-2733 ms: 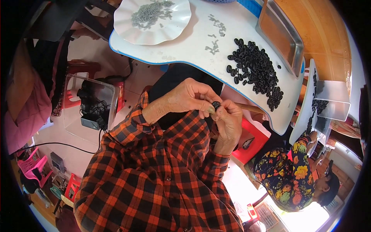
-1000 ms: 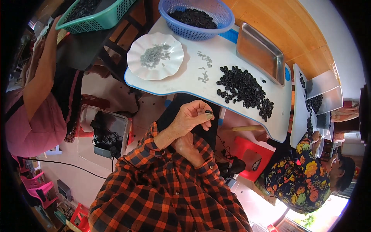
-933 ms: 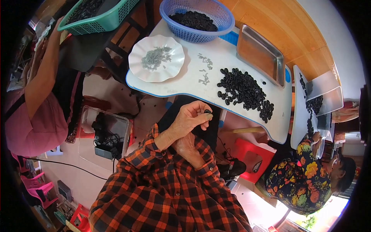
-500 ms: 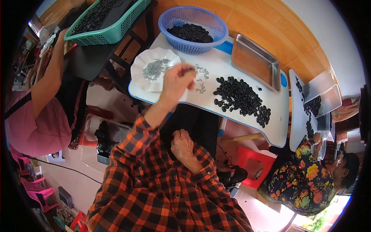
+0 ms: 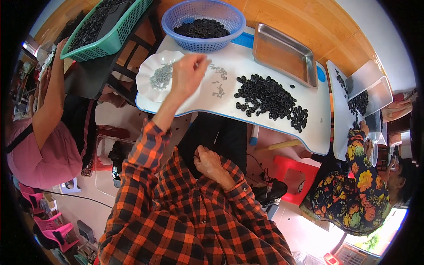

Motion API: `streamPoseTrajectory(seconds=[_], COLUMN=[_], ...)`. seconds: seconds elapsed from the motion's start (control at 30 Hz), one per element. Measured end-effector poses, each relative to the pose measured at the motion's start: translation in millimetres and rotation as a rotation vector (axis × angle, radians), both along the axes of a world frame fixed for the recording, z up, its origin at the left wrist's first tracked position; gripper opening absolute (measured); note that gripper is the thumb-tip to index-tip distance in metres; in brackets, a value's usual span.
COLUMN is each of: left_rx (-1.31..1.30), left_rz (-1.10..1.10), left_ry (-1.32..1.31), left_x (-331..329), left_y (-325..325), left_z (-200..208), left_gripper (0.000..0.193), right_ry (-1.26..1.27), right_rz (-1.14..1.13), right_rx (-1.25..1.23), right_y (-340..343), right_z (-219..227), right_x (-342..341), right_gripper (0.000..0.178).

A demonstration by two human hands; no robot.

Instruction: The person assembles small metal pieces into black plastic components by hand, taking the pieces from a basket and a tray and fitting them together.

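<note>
Co-worker at far left: a person in pink clothing [image 5: 44, 150], well left of the left hand.
Green basket: a rectangular, meshed green plastic basket [image 5: 106, 47] with black pieces in it, beyond the plate and to the left of the grip.
Plate: a round white plate with a wavy rim [image 5: 143, 84], just left of the left hand and partly behind it, bearing a pile of small grey slips [image 5: 160, 78].
Left hand: the left hand [image 5: 190, 73] hangs over the table, blurred, fingers bent with the tips drawn together; I cannot tell whether anything is pinched there.
Blue basket: a round, perforated blue-violet plastic basket [image 5: 201, 45] holding more black pieces [image 5: 204, 29], just beyond the left hand.
Right hand: the right hand [image 5: 210, 163] rests on the lap, nearer the body than the left; its fingers curl inward and hide whatever may be inside.
Loose slips: scattered grey slips [image 5: 218, 91], just right of the left hand.
Heap: small, glossy black oval pieces [image 5: 267, 98] on the blue-edged white table [image 5: 203, 100], well right of the grip.
Tray: a rectangular silvery metal tray [image 5: 285, 55], beyond the heap.
Step in hand: seemingly a one-handed reach between plate and blue basket.
Next move: probably calls for steady fingertips, clear of the plate's rim.
</note>
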State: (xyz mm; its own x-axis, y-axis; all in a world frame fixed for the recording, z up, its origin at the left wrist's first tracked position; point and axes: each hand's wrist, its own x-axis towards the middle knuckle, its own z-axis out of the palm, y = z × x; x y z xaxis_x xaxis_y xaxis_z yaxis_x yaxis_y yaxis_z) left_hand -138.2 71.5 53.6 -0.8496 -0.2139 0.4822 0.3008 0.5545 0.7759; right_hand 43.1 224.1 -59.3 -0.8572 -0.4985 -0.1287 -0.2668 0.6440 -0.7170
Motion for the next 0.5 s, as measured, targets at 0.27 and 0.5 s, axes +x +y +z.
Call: streamPoseTrajectory(seconds=[0.27,0.5], left_rx=[-0.402,-0.411], left_rz=[-0.099,-0.087], left_ry=[-0.032,-0.073], left_x=[55.7,62.0], left_y=[27.4,22.6], left_z=[-44.9,-46.5], left_gripper=[0.014,0.012], right_ry=[-0.075,0.044], right_rz=[0.01,-0.149], right_rx=[0.023,0.012], right_y=[-0.7,-7.2], right_z=[0.0,-0.2], right_x=[-1.3,2.9], right_gripper=[0.018,0.023])
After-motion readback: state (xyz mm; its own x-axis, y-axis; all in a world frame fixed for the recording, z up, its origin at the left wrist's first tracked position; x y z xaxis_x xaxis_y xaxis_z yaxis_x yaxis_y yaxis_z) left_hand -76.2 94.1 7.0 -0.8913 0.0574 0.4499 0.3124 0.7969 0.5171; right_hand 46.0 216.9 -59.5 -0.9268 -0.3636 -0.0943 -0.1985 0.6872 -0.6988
